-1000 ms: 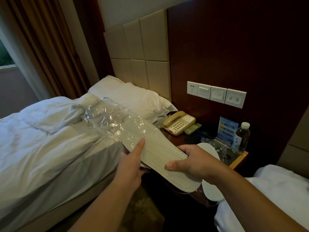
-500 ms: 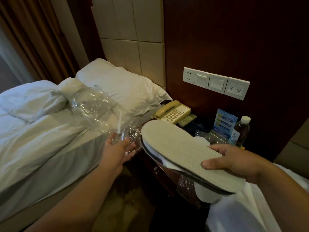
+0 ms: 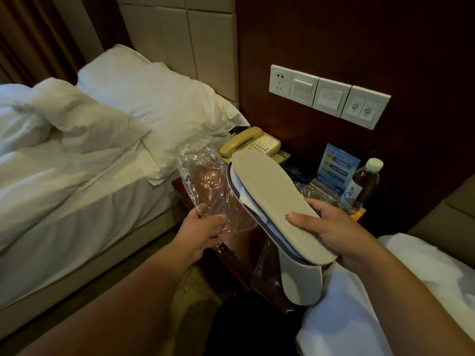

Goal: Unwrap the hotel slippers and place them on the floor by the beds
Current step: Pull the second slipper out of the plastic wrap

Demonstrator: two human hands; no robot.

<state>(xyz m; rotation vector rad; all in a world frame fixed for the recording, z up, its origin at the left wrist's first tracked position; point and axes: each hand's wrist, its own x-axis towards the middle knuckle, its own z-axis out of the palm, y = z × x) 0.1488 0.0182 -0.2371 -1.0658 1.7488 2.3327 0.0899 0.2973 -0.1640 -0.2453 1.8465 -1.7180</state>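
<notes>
Right hand: the right hand (image 3: pixel 334 227) is at centre right of the frame, its grip closed on the heel end of the slippers (image 3: pixel 272 194), thumb on the sole, fingers underneath.
Slippers: a flat white pair, bare of wrapping, ribbed grey sole facing up, held in the air over the near edge of the tabletop (image 3: pixel 295 168); the toe end points up the frame toward the telephone (image 3: pixel 249 143).
Left hand: the left hand (image 3: pixel 203 227) is at centre frame, its grip pinching the near end of the clear plastic wrapper (image 3: pixel 205 181).
Wrapper: crumpled and see-through, standing up from the fingers, just beside the slippers on their left and apart from them.
Below the slippers: another white slipper (image 3: pixel 300 281) hangs lower, with more clear plastic beside it; I cannot tell what it rests on.
Tabletop: a dark bedside stand carrying the cream telephone, a blue card (image 3: pixel 336 165) and a capped bottle (image 3: pixel 363 186) at its right.
Wall: a row of white switches (image 3: pixel 329 96) in the upper right.
Beds: the left bed (image 3: pixel 64 188) has rumpled white linen and a pillow (image 3: pixel 154 98); the right bed (image 3: pixel 424 265) shows at the lower right corner.
Floor: the floor (image 3: pixel 195 291) runs between the beds, under the forearms.
</notes>
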